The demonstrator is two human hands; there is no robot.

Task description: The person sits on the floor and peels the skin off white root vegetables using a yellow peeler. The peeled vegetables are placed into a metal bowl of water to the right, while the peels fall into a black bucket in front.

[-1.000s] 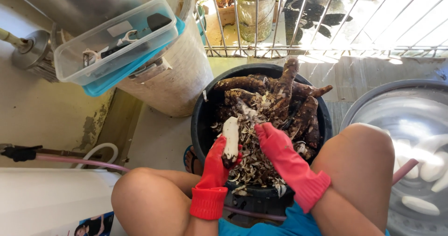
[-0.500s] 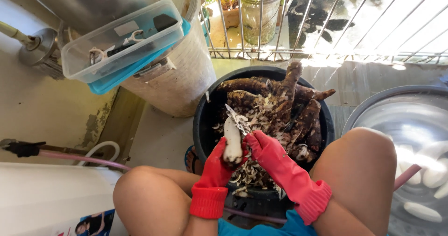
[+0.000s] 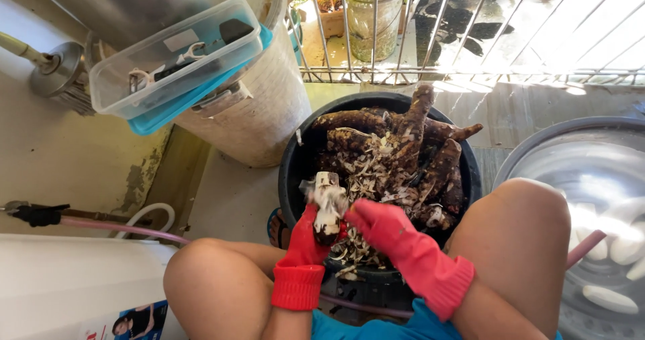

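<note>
Down low in the head view, two hands in red rubber gloves meet over a black tub. The left hand is closed around a cassava root, holding it almost straight up, with its white peeled end pointing to 12 o'clock. The right hand sits at 3 o'clock of that root, touching it, with its fingers curled in. I cannot tell if it holds a knife or peeler.

The tub is full of brown cassava roots and pale peel scraps. The held root is just above the tub's near rim, at about 7 o'clock of the pile.

At 9 o'clock and 3 o'clock of the hands are the person's bare knees, one on each side of the tub.

Far off at 3 o'clock is a big grey basin with water and white peeled pieces in it.

At 11 o'clock of the tub stands a pale round bin. A clear plastic box with a blue lid under it leans on top of the bin.

At 12 o'clock is a metal fence with a glass jar behind it.

At 9 o'clock, a pink hose lies on the floor.
</note>
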